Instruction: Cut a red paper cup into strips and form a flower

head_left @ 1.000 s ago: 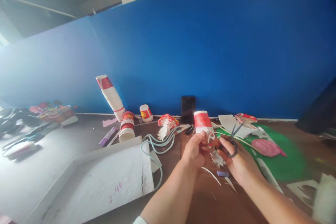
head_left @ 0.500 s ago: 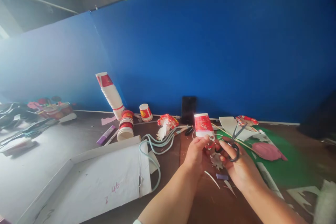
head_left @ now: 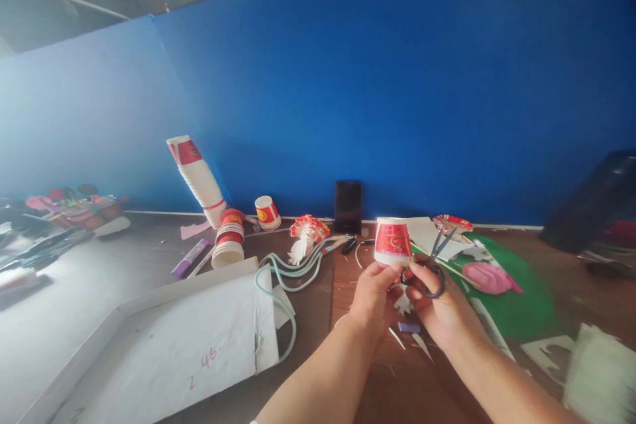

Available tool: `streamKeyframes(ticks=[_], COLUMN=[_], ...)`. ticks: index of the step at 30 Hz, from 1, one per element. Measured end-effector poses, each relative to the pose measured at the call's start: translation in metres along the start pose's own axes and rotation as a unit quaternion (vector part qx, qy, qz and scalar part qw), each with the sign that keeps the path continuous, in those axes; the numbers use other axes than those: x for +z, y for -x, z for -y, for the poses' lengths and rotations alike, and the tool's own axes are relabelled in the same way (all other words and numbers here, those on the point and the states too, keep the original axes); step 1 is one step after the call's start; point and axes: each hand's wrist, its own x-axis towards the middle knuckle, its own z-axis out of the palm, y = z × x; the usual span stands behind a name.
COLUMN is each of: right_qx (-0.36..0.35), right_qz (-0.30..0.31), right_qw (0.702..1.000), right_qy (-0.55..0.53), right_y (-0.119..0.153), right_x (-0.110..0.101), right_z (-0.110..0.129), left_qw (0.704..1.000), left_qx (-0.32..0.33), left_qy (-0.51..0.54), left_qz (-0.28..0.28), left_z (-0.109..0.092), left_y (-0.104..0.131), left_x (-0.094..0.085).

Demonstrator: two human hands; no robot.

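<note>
An upside-down red and white paper cup [head_left: 392, 240] is in front of me, its rim pinched between the thumb and fingers of my left hand [head_left: 373, 298]. My right hand [head_left: 440, 311] has its fingers round the black handles of a pair of scissors [head_left: 436, 268], whose blades point up and away. The right fingertips are close to the cup's lower edge; whether they touch it I cannot tell. Below the hands, a white paper cutout [head_left: 403, 301], a purple cap [head_left: 409, 327] and thin paper scraps lie on the brown table.
A white box tray [head_left: 163, 358] stands at left, with pale cables [head_left: 298, 271] beside it. Behind are a leaning stack of cups [head_left: 199, 179], one cup [head_left: 268, 213] and a phone [head_left: 348, 207]. A pink paper shape [head_left: 489, 278] lies on a green sheet [head_left: 531, 305] at right.
The cup has turned a little and moved slightly right, its printed side facing me more squarely. My view has shifted right. Both hands keep hold of the cup and scissors.
</note>
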Motion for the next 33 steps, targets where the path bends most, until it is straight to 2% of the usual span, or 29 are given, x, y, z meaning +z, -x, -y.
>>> streamKeyframes(ticks=[4,8,21,28,33], right_qx=[0.011,0.015,0.014,-0.007,0.038], right_qz=[0.015,0.010,0.000,0.000,0.011], right_qw=[1.000,1.000,1.000,0.999,0.999], right_qy=[-0.016,-0.018,-0.025,0.041,-0.034], right_y=[-0.003,-0.003,-0.002,0.007,0.004], right_x=[-0.002,-0.001,-0.002,0.002,-0.001], right_z=[0.001,0.003,0.001,0.000,-0.003], left_qw=[0.987,0.974,0.960,0.947,0.946], left_qx=[-0.049,-0.081,-0.078,-0.099,-0.116], left_qy=[0.150,0.210,0.266,0.301,0.301], left_qz=[-0.016,-0.022,-0.050,-0.045,-0.019], left_z=[-0.007,-0.016,-0.017,-0.021,-0.023], left_y=[-0.001,0.000,0.001,0.000,0.002], left_x=[0.000,0.000,-0.001,-0.002,-0.006])
